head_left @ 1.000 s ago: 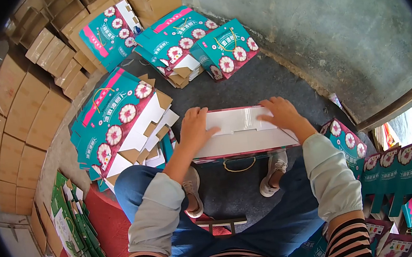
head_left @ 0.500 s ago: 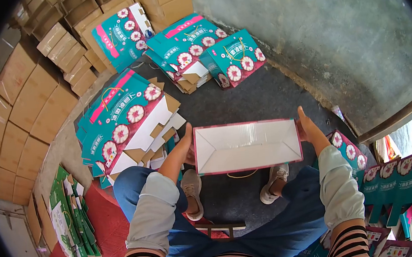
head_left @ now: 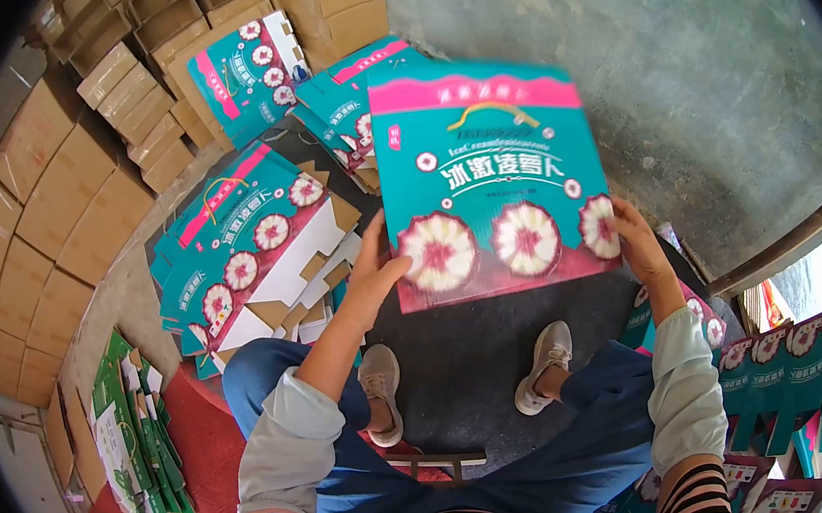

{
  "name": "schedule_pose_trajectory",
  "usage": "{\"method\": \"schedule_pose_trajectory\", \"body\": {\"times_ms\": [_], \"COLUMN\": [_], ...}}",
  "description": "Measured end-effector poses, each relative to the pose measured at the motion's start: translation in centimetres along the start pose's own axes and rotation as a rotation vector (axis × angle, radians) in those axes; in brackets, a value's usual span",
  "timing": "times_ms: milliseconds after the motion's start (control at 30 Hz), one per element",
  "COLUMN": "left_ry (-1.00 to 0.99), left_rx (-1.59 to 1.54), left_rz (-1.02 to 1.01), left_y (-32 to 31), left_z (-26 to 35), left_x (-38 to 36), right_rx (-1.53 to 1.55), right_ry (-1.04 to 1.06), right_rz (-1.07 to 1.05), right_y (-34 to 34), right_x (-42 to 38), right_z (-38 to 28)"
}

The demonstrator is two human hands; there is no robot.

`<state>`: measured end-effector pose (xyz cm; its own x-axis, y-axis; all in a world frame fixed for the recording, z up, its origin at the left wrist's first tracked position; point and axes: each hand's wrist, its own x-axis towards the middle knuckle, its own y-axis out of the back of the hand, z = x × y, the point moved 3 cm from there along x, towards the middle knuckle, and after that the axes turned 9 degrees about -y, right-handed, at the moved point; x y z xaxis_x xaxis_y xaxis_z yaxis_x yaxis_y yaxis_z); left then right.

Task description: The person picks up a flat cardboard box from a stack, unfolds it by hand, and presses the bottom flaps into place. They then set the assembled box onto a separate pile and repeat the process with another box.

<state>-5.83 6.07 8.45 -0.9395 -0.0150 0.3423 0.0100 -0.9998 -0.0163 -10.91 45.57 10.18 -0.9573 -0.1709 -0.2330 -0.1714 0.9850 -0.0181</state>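
Observation:
A teal gift box (head_left: 497, 172) with a pink band, a yellow rope handle and printed radish slices hangs above the dark floor, its printed face toward me. My left hand (head_left: 374, 268) grips its lower left edge, the thumb lying on the front. At the lower right edge, my right hand (head_left: 639, 244) holds the other side, fingers partly hidden behind the box. Just left of my left hand lies a stack of flattened teal cartons (head_left: 239, 239) with white and brown flaps showing. Behind the held box, a second pile of teal cartons (head_left: 334, 99) is partly covered.
Brown cardboard boxes (head_left: 58, 233) are stacked along the left. Another teal carton (head_left: 242, 79) leans at the back. Green flattened packs (head_left: 139, 435) rest beside a red surface (head_left: 210, 438). Several teal boxes (head_left: 793, 367) stand at lower right, near a concrete wall (head_left: 713, 75).
The box has tipped and risen: its white bottom faced me before, and now its printed front does. Both hands have shifted with it, still on its sides.

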Motion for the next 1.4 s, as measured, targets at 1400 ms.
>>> {"method": "schedule_pose_trajectory", "body": {"times_ms": [1400], "left_ry": [0.087], "left_rx": [1.119], "left_rz": [-0.416], "left_y": [-0.9], "left_z": [-4.8], "left_x": [-7.8], "right_rx": [-2.242], "right_ry": [-0.103], "right_rz": [-0.404], "right_y": [-12.3], "right_x": [0.9], "right_z": [10.7]}}
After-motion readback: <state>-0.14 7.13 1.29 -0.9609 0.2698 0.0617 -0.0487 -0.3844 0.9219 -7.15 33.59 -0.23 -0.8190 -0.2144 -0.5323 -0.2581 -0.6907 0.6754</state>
